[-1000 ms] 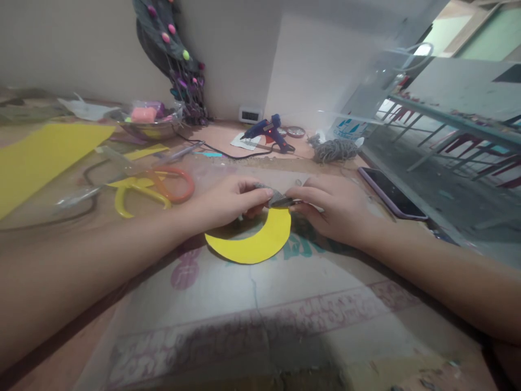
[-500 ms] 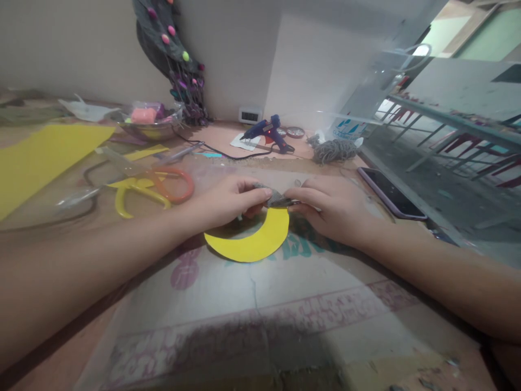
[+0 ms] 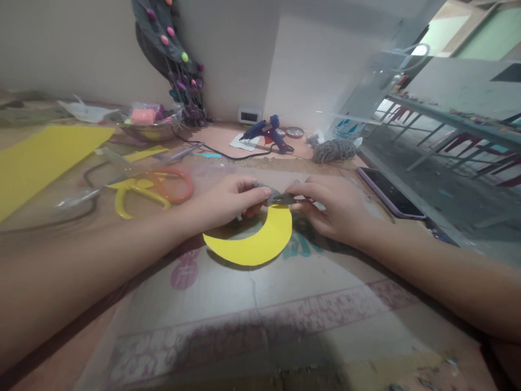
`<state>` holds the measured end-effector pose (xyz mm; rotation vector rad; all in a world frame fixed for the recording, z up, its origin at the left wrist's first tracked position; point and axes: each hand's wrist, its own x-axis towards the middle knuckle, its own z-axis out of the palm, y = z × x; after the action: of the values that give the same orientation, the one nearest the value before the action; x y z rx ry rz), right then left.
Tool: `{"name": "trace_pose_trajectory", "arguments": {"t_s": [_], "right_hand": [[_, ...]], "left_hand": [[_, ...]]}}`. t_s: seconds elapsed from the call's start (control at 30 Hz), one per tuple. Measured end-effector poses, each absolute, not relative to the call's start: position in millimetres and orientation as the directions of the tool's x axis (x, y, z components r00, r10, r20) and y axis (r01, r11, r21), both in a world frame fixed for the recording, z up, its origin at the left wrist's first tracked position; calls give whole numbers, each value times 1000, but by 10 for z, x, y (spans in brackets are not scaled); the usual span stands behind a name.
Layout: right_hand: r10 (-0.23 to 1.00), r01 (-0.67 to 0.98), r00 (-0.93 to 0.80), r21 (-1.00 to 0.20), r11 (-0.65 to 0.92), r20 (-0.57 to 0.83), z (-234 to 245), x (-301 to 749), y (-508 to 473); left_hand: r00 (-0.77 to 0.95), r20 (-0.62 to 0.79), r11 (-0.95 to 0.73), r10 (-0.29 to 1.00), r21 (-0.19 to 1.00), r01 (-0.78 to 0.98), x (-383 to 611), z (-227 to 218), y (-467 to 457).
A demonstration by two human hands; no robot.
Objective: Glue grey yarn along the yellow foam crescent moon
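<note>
A yellow crescent cutout (image 3: 252,251) lies low over the white printed sheet, its curved body facing me. Grey material (image 3: 280,197), which looks like yarn, covers its upper part. My left hand (image 3: 240,202) is closed on the covered part, thumb on top. To its right, my right hand (image 3: 317,203) pinches the grey material between thumb and fingers. The upper tip of the crescent is hidden by my left fingers and the grey covering.
A blue glue gun (image 3: 268,133) stands at the back, beside a grey yarn skein (image 3: 334,150). Orange-and-yellow-handled scissors (image 3: 179,184) and yellow sheet material (image 3: 44,163) lie left. A phone (image 3: 391,193) rests at the right edge. A decorated grey crescent (image 3: 157,38) hangs behind.
My right hand has shifted slightly right, and more grey material shows spread between the two hands. The yellow crescent has tilted or dropped a little. My left hand stays in place.
</note>
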<state>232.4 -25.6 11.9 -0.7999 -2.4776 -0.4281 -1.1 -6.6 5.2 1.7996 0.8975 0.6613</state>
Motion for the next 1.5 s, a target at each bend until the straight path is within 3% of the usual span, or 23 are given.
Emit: {"name": "trace_pose_trajectory", "arguments": {"t_s": [0.17, 0.7, 1.0, 1.5], "right_hand": [[471, 611, -706, 120, 782, 529, 128, 2315, -274], [386, 569, -774, 282, 772, 503, 150, 2285, -276], [423, 580, -749, 197, 790, 510, 162, 2256, -285], [385, 569, -753, 235, 788, 534, 146, 2276, -266]], "left_hand": [[588, 44, -248, 807, 930, 270, -20, 33, -55], [597, 16, -217, 802, 939, 266, -27, -19, -20], [583, -2, -181, 813, 950, 256, -10, 18, -59], [616, 15, -177, 788, 963, 203, -22, -70, -13]]}}
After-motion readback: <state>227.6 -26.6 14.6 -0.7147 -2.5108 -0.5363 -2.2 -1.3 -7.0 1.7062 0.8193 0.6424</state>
